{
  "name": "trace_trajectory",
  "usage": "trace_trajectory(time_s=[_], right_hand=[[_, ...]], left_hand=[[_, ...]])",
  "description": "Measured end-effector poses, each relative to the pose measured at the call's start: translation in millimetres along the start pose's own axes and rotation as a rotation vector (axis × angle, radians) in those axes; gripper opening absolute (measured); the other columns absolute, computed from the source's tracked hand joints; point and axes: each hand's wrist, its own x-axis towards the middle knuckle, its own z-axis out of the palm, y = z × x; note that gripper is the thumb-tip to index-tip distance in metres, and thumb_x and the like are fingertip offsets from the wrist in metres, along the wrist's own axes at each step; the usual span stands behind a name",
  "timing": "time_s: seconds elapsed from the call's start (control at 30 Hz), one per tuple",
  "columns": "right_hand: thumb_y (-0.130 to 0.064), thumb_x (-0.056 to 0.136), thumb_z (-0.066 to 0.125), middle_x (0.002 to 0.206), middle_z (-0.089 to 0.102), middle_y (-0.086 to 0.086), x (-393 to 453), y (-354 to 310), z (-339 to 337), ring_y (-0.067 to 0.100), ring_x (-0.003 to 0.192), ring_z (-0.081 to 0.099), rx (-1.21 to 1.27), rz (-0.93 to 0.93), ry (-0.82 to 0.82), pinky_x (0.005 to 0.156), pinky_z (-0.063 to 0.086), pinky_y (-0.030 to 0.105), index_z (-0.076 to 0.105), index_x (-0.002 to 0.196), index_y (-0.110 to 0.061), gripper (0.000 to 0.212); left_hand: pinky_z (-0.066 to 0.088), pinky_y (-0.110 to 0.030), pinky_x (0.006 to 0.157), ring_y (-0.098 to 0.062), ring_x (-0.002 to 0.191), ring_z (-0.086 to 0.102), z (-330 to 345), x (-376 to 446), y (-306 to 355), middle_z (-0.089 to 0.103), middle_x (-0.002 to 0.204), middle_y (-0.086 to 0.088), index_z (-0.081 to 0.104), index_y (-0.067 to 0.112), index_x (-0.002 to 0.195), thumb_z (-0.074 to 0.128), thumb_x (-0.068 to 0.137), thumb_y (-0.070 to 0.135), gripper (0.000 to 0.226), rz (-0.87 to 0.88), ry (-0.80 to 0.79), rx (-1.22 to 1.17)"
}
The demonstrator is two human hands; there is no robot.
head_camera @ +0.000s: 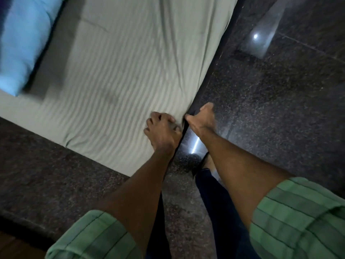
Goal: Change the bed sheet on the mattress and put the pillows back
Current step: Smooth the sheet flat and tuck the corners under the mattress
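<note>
I wear a green shirt with thin dark stripes, its sleeves [302, 212] rolled up past my elbows, leaving both forearms bare. My trousers [220, 212] are dark blue, and my shoe [200, 166] is dark.

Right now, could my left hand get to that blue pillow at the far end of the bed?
Probably not without letting go and moving. The left hand grips the striped sheet at the near edge, and the blue pillow lies well up the mattress. Only open sheet lies between them; distance is the obstacle.
</note>
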Motion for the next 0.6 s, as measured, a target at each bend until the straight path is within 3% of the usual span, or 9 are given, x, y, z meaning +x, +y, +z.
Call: trace_trajectory(time_s=[0.07, 0.2, 0.3, 0.47, 0.53, 0.6], right_hand=[[-0.033, 0.060, 0.079, 0.124, 0.051, 0.011, 5, -6, 5, 0.037, 0.108, 0.058, 0.029, -0.028, 0.020, 0.083, 0.053, 0.042, 0.036, 0.124, -0.014, 0.080], [-0.027, 0.066, 0.081, 0.150, 0.034, 0.018, 15, -18, 20, 0.042, 0.128, 0.047, -0.035, 0.017, -0.002, 0.095, 0.047, 0.047, 0.009, 0.155, -0.018, 0.115], [-0.025, 0.066, 0.080, 0.149, 0.033, 0.018, 23, -17, 26, 0.041, 0.132, 0.043, -0.123, -0.019, 0.039, 0.103, 0.045, 0.048, 0.005, 0.158, -0.016, 0.119], [-0.028, 0.060, 0.087, 0.148, 0.032, 0.014, 32, -20, 34, 0.037, 0.134, 0.041, -0.211, -0.014, 0.094, 0.097, 0.051, 0.053, 0.005, 0.158, -0.010, 0.129], [-0.025, 0.063, 0.085, 0.151, 0.030, 0.017, 37, -15, 31, 0.039, 0.135, 0.040, -0.183, -0.058, 0.027, 0.103, 0.048, 0.051, 0.001, 0.158, -0.009, 0.127], [-0.021, 0.066, 0.081, 0.158, 0.023, 0.018, 46, -5, 24, 0.036, 0.142, 0.034, -0.048, -0.093, -0.146, 0.113, 0.041, 0.047, -0.005, 0.160, -0.011, 0.127]], left_hand=[[0.042, -0.045, 0.091, -0.027, 0.112, 0.048, 3, 3, 5, 0.046, 0.117, 0.002, 0.060, 0.034, 0.095, 0.079, 0.071, 0.037, 0.031, -0.042, 0.002, 0.010], [0.043, -0.047, 0.089, -0.029, 0.108, 0.050, 9, 13, 11, 0.047, 0.116, 0.001, 0.061, 0.031, 0.097, 0.082, 0.072, 0.037, 0.033, -0.113, 0.013, 0.042], [0.043, -0.049, 0.089, -0.032, 0.110, 0.050, 12, 22, 14, 0.048, 0.119, -0.003, 0.064, 0.028, 0.099, 0.080, 0.076, 0.030, 0.028, -0.133, -0.005, 0.086], [0.042, -0.048, 0.085, -0.033, 0.110, 0.049, 18, 25, 17, 0.049, 0.121, -0.008, 0.063, 0.019, 0.111, 0.075, 0.081, 0.030, 0.033, -0.086, 0.023, 0.220], [0.042, -0.048, 0.085, -0.030, 0.108, 0.050, 20, 25, 17, 0.049, 0.119, -0.007, 0.061, 0.020, 0.110, 0.076, 0.080, 0.029, 0.034, -0.070, 0.036, 0.230], [0.038, -0.045, 0.088, -0.027, 0.108, 0.049, 20, 26, 14, 0.048, 0.116, -0.003, 0.060, 0.024, 0.102, 0.078, 0.073, 0.024, 0.035, -0.086, 0.020, 0.147]])
